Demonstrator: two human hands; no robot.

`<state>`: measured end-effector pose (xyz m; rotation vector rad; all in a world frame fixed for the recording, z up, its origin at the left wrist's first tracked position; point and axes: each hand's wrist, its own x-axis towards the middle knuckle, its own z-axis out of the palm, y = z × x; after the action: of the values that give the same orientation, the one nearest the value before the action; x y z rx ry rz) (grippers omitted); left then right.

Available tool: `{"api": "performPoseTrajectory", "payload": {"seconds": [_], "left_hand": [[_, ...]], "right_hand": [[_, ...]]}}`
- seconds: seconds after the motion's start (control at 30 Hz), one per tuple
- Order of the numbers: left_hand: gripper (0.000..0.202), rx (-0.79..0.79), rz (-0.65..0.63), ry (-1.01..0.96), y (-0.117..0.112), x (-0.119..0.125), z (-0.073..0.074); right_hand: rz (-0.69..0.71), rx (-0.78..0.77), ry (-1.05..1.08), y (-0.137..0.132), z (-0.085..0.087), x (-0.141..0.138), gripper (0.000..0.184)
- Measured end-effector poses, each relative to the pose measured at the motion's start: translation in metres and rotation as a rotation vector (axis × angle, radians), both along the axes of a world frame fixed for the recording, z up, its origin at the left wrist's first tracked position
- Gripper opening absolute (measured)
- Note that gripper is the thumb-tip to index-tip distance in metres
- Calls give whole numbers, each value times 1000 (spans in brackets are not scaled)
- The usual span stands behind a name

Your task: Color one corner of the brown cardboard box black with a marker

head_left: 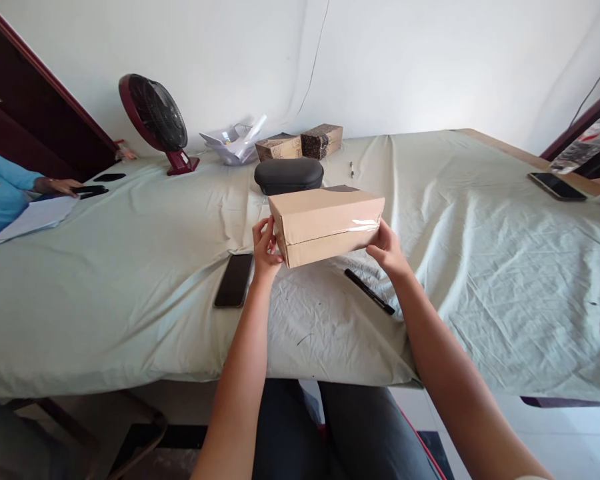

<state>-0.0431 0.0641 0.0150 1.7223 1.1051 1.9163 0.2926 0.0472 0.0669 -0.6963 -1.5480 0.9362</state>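
Note:
A brown cardboard box [325, 223] is held up over the table, with clear shiny tape on its near side and a dark patch on top. My left hand [267, 250] grips its left end, fingers closed against the side. At the right end my right hand [387, 250] clasps the lower corner, thumb on the near side. The box is slightly tilted. Below it to the left lies a black smartphone [234, 281]; below to the right is a black pen [370, 292]. Just behind the box sits a black zip case [289, 175].
Toward the wall stand a maroon fan [155, 117], a white basket [230, 147] and two patterned cardboard boxes [323, 141]. A small pen [352, 169] lies right of them. Another person's hand [63, 187] rests at left near papers [37, 217]. A phone [557, 186] lies far right.

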Motion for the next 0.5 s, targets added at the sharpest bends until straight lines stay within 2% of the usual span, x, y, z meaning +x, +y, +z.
{"api": "performPoseTrajectory", "payload": {"seconds": [0.1,0.2,0.23,0.3,0.37,0.4,0.5], "left_hand": [[144,-41,-58,34,6,-4,-2],[150,-83,-123,69,2,0,1],[144,-109,-135,45,-1,3,3],[117,-176,-136,-61,-7,10,8],[86,-234,-121,-175,-12,15,14],[78,-248,-116,-212,-14,16,16],[78,-259,-92,-256,-15,16,20]], "right_hand": [[-29,14,2,0,1,-2,93],[-126,17,28,2,1,0,71],[-177,13,33,3,0,2,60],[-290,24,36,5,-3,7,44],[-372,52,39,7,-7,11,37],[-386,56,42,7,-8,12,35],[-298,31,44,7,-10,8,34]]}}
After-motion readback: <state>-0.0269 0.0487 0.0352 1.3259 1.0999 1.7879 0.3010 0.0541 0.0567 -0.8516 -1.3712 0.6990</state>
